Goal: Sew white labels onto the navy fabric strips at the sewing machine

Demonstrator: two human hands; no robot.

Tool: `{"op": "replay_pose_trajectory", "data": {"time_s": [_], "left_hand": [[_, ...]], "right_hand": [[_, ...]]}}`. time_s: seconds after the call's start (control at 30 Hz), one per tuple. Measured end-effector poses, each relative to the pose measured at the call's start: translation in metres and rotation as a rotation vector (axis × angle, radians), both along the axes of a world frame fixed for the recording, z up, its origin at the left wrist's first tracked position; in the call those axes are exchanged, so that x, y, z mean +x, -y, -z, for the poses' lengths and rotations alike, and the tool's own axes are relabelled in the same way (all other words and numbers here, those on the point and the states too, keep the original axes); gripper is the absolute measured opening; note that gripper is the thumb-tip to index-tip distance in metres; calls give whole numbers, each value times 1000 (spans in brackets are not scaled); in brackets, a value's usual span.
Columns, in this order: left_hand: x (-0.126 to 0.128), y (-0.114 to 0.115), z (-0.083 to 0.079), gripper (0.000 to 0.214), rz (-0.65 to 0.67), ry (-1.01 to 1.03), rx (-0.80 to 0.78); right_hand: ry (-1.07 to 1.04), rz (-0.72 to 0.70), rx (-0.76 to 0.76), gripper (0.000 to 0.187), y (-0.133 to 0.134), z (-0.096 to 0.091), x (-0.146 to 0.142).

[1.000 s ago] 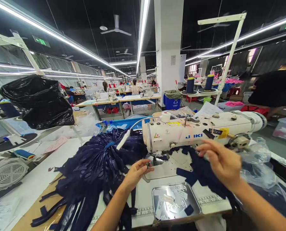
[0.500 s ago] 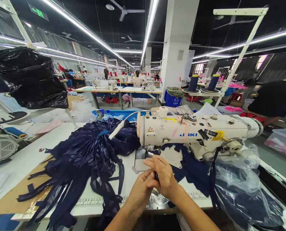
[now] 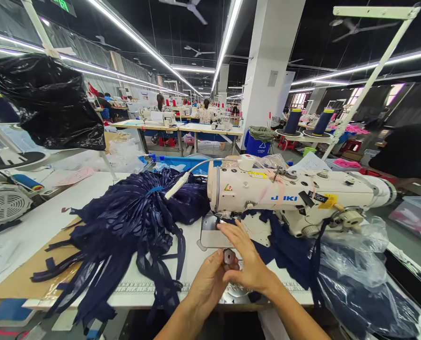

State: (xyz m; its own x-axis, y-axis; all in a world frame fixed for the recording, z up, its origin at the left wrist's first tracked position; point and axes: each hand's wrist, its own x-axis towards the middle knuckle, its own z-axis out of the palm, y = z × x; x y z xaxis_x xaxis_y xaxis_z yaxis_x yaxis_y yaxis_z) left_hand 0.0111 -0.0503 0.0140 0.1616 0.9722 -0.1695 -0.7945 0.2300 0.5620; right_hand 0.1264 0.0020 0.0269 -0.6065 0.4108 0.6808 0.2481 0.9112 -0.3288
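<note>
Between the thumb and fingers of my left hand [image 3: 207, 279] is a small round metal bobbin [image 3: 228, 256], its face with a centre hole turned towards me. My right hand [image 3: 248, 262] is beside it, fingers stretched out and thumb apart; whether a fingertip touches the bobbin I cannot tell. Both hands are over the front of the table, before the white sewing machine [image 3: 256, 191]. Just beyond them is the shiny metal plate [image 3: 209, 231] under the machine's needle end. Dark navy fabric [image 3: 288, 252] lies to the right of my right hand.
A large tied bundle of navy strips [image 3: 135, 222] covers the table's left side. A white flexible-neck lamp [image 3: 176, 185] reaches over it. Clear plastic with navy cloth [image 3: 352, 278] lies at right. Thread cones [image 3: 292, 122] stand behind the machine. A ruler strip [image 3: 135, 288] runs along the front edge.
My right hand has opened and drawn slightly away from my left, uncovering the bobbin, which was mostly hidden before. The whole view has shifted a little.
</note>
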Motion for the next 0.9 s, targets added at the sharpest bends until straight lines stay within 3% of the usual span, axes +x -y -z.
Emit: {"op": "replay_pose_trajectory", "data": {"time_s": [0.17, 0.33, 0.47, 0.6, 0.7, 0.9], "left_hand": [[-9, 3, 3, 29, -11, 117, -52], [-9, 6, 9, 30, 64, 123, -17], [-11, 8, 10, 36, 136, 57, 61], [-21, 11, 1, 40, 169, -83, 137], [-30, 13, -3, 38, 144, -221, 142], [-40, 10, 3, 33, -153, -559, 155]], "right_hand": [[-7, -58, -57, 43, -1, -4, 6], [-59, -128, -130, 12, 2, -10, -5], [-148, -166, -317, 12, 3, -14, -12], [-211, -74, -402, 12, 2, -10, -13], [-209, 8, -362, 11, 1, -2, -12], [-145, 174, -97, 13, 3, 9, -16]]}}
